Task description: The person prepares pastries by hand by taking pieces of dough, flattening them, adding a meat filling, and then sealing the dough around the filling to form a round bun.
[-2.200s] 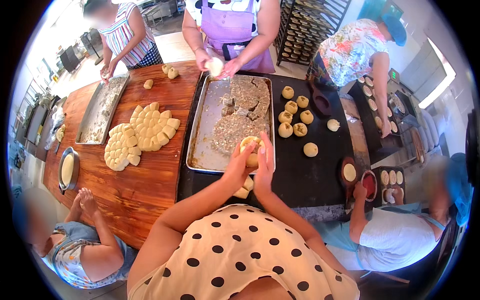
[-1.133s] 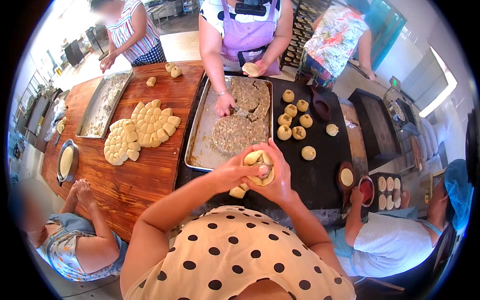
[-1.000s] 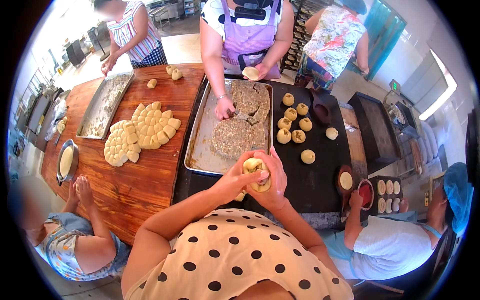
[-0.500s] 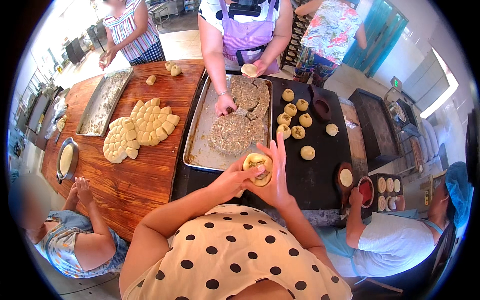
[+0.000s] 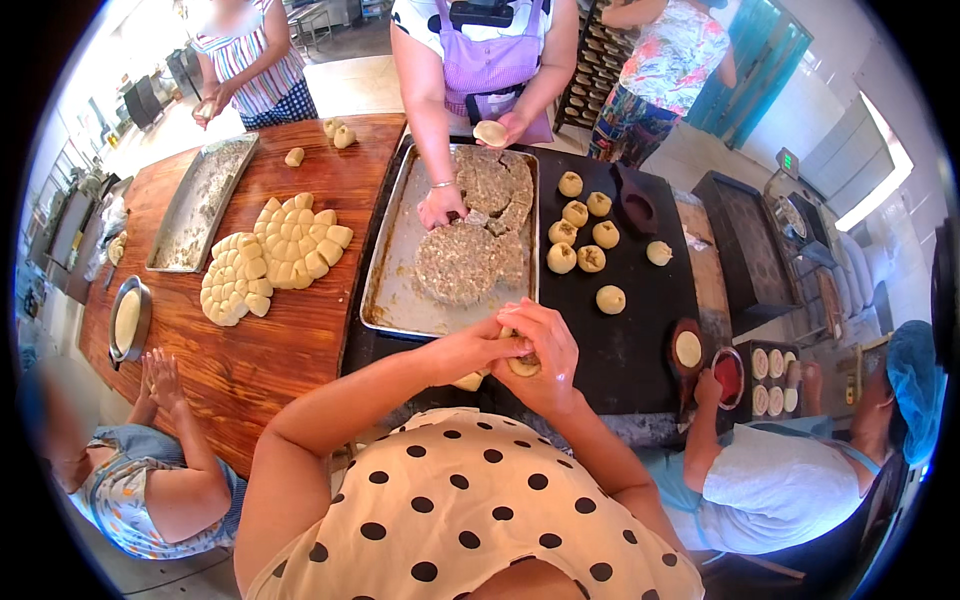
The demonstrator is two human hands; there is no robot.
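Both hands meet over the near edge of the black bench (image 5: 640, 330), and the dough piece (image 5: 522, 366) sits between them. The right hand (image 5: 545, 360) cups it from the far side and above, fingers curled over the top; the left hand (image 5: 480, 350) closes in from the near left, its fingertips pressed against the dough. So the grip is a two-handed pinch folded around this one pale lump, and only a sliver of it shows under the right fingers. A second pale lump (image 5: 468, 380) lies just below the left hand on the bench edge.

To shape it well, my judgement is that the pressure should stay even all round, with the palm as a cradle and the fingertips working the seam shut, so the piece comes out as round as the finished dough balls (image 5: 585, 225) lying beyond the grip and slightly right.

Both forearms rise from the lower edge and converge, elbows wide, wrists bent inward. Just beyond the grip to the left lies the metal tray (image 5: 395, 300) of brown filling (image 5: 460, 262), where another person's hand rests.
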